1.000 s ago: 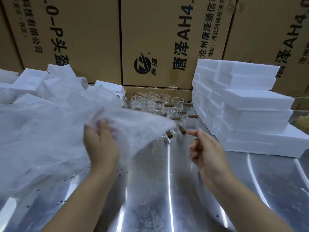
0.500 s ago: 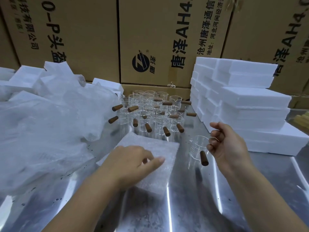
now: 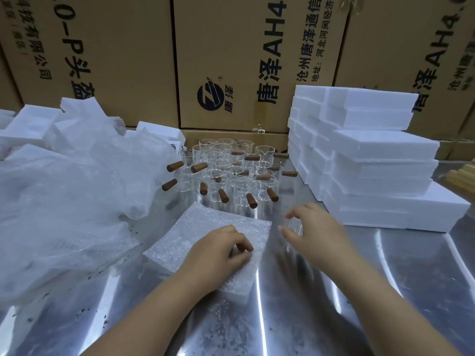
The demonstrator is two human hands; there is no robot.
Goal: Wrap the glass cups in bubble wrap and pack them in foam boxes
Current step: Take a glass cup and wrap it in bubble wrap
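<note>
A bubble wrap sheet (image 3: 205,235) lies flat on the steel table (image 3: 385,278) in front of me. My left hand (image 3: 218,249) rests on the sheet's right part, fingers curled, with a brown wooden handle end (image 3: 241,247) showing at its fingertips. My right hand (image 3: 316,232) grips a clear glass cup (image 3: 295,226) between thumb and fingers, just past the sheet's right edge. Several more glass cups (image 3: 231,176) with brown handles stand clustered behind the sheet. White foam boxes (image 3: 372,170) are stacked at the right.
A big heap of clear plastic and bubble wrap (image 3: 64,196) fills the left side. Open foam trays (image 3: 33,124) sit behind it. Large cardboard cartons (image 3: 244,60) wall off the back. Wooden sticks (image 3: 462,178) lie at the far right edge.
My right hand has brought the glass cup down and left toward the sheet. My left hand has curled its fingers near the sheet's right edge; a second ago it was still pulling the sheet from the heap.
</note>
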